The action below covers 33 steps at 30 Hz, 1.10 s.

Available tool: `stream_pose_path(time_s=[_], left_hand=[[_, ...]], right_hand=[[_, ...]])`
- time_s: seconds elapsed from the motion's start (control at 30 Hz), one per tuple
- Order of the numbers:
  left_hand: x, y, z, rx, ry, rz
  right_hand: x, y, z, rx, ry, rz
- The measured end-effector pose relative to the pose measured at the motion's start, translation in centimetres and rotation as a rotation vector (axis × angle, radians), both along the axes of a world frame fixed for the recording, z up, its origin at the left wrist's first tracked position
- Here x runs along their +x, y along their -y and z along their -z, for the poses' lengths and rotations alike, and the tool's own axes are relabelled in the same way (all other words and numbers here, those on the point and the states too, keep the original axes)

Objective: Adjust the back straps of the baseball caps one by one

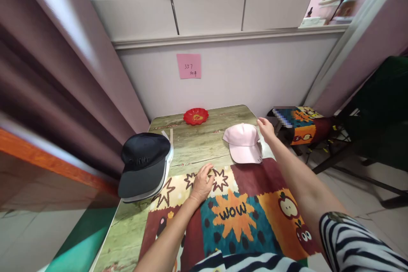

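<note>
1. While the right hand [267, 128] is up at the far right side of the table, the pale pink fabric baseball cap [244, 142] sits just to its left, tbh the key bit here.
2. Cap's long axis runs roughly far-to-near: rounded crown toward the wall, brim toward the person, angled a bit right.
3. Right hand is def the nearer one, by the crown's right side. Can't tell if it's touching, or how wide the grip is, b/c the fingers look bunched together; no held item visible.
4. Left hand [203, 183] is over the multicolour patchwork-print cloth [251, 174], fingers loosely spread, nothing in it afaict. Pink cap is farther out & to its right.
5. Btw, black cap w/ raised lettering [145, 161] is on the left of the wood-grain table [197, 144], stacked over something whitish; red scalloped dish [196, 116] is near the wall.
</note>
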<state>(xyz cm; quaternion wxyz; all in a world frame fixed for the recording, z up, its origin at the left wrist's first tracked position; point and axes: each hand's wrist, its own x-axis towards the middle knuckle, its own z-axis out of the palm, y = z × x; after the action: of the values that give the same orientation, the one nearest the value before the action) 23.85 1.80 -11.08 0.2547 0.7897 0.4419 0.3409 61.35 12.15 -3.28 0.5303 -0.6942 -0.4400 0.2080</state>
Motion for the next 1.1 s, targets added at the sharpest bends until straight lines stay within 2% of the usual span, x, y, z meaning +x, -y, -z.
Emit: stream_pose_path(time_s=[0.07,0.13,0.23,0.3,0.43,0.6,0.87,0.97,1.03,1.1], left_hand=[[0.1,-0.1,0.2,0.029,-0.023,0.006],[0.2,0.0,0.4,0.055,-0.044,0.013],[0.3,0.1,0.6,0.099,-0.069,0.037],[0.3,0.2,0.7,0.128,-0.076,0.053],[0.3,0.3,0.6,0.149,-0.07,0.056],[0.3,0.5,0.6,0.161,-0.065,0.057],[0.5,1.1,0.3,0.161,-0.092,0.055],[0.3,2.2,-0.2,0.148,-0.11,0.047],[-0.2,2.8,-0.9,0.153,-0.109,0.031],[-1.5,2.9,-2.3,0.175,-0.101,-0.017]], right_hand=[[-2.4,2.3,1.5,-0.008,0.084,0.068],[-5.8,5.5,3.5,-0.017,0.195,0.059],[-10.8,9.7,6.4,-0.106,0.726,-0.03],[-12.5,11.1,7.4,-0.165,0.901,-0.06],[-11.6,10.7,7.4,-0.256,1.041,-0.049],[-9.1,9.8,6.7,-0.356,1.05,-0.036],[-8.3,10.2,7.2,-0.385,1.07,0.05],[-7.9,10.2,7.9,-0.329,1.058,0.083],[-8.3,10.2,8.4,-0.217,1.021,0.095],[-9.5,10.5,8.7,-0.071,0.956,0.046]])
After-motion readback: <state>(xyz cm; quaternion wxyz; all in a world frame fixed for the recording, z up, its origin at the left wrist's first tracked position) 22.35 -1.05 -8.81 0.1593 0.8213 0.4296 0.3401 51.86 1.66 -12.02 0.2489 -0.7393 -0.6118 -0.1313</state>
